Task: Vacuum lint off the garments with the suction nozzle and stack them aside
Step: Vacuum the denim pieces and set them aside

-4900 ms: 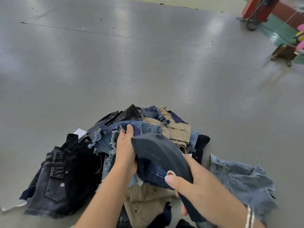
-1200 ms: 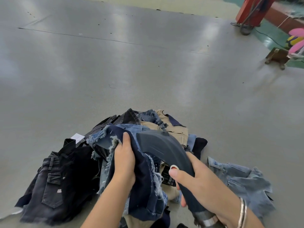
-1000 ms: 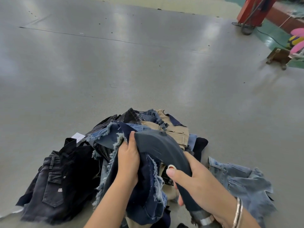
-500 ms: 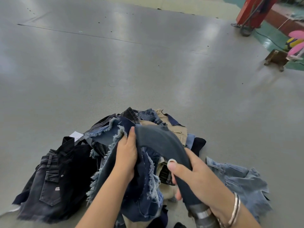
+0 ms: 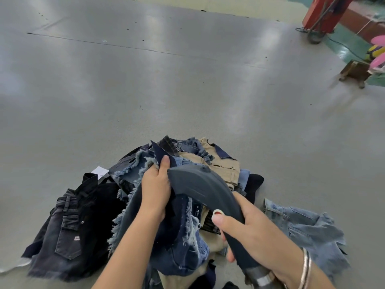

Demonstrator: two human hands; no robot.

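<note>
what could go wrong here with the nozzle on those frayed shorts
The suction nozzle, gripped by the right hand, sits against the frayed denim shorts bunched in the left hand; loose fringe might get sucked in. The folds may hide lint. The pile below is untidy, so cleaned pieces could get mixed in.

Frayed denim shorts (image 5: 179, 230), matt plastic nozzle (image 5: 204, 188)

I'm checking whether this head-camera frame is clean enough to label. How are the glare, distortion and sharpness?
Head view: broad pale glare streaks cross the grey floor; wide-angle bending curves the floor seam and tilts the red post at the edge; the left hand, right hand and suction nozzle look sharp, and the denim fringe is readable.
</note>
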